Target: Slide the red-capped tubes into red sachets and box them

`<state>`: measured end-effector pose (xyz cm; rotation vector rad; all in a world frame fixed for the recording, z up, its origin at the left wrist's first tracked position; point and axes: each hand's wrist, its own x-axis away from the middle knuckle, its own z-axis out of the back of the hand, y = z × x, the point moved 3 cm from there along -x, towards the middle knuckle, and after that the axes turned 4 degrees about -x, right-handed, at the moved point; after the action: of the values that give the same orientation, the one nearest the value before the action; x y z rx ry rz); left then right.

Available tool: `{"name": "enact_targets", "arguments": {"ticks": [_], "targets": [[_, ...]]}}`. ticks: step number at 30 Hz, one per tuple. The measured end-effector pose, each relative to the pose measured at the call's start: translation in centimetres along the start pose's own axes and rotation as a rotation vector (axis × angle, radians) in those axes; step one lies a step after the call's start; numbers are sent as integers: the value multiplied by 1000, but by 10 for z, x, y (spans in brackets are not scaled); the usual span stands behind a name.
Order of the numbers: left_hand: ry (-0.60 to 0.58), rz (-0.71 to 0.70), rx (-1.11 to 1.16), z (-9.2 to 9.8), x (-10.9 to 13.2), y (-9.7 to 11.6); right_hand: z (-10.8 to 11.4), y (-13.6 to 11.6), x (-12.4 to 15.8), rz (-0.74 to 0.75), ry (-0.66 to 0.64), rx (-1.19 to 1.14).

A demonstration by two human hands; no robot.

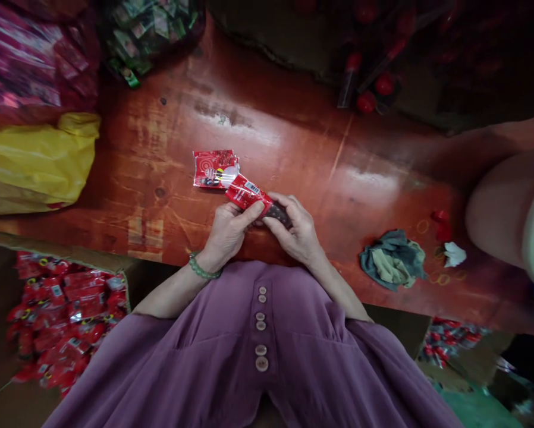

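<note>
My left hand (228,229) and my right hand (295,230) meet just above the near edge of a red-brown table (338,172). Together they hold a small red packet (248,192) with a white barcode label; its dark end sits in my right fingers. My left thumb presses on the packet's red part. A green bead bracelet (200,270) circles my left wrist. Just beyond the hands, a short stack of similar red packets (213,168) lies flat on the table.
A cardboard box of red packets (62,321) stands at lower left, another (449,339) at lower right. A crumpled cloth (392,261), rubber bands (423,226) and another person's knee (503,208) are at right. A yellow bag (35,160) and bagged goods lie far left.
</note>
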<state>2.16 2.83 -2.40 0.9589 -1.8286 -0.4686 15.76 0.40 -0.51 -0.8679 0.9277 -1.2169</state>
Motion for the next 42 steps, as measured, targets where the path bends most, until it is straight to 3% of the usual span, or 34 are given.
{"name": "enact_targets", "arguments": {"ticks": [4,7,11,14,17,20,26,32,38,42], "targets": [[18,-54,1,0,0,1,1,2,-4,-23,31,-35],[53,-76,-3,2,-2,4,2,0,-5,-3,-43,-73],[32,-121,-44,5,-6,5,3,6,1,-198,-134,-238],[-35,-138,-178,4,-7,3,2,14,9,-329,-100,-365],[-126,-115,-280,2,-7,1,2,17,12,-363,-46,-304],[-135,-105,-231,1,-7,3,-1,16,10,-367,-22,-244],[-45,-77,-36,-4,-3,7,-7,11,7,-380,-33,-422],[-153,-3,-103,-11,10,1,-8,10,8,-308,-95,-388],[-194,24,-171,0,26,-1,-16,13,12,-108,-112,-341],[-218,41,-168,9,38,0,-27,12,13,-108,-153,-291]]}}
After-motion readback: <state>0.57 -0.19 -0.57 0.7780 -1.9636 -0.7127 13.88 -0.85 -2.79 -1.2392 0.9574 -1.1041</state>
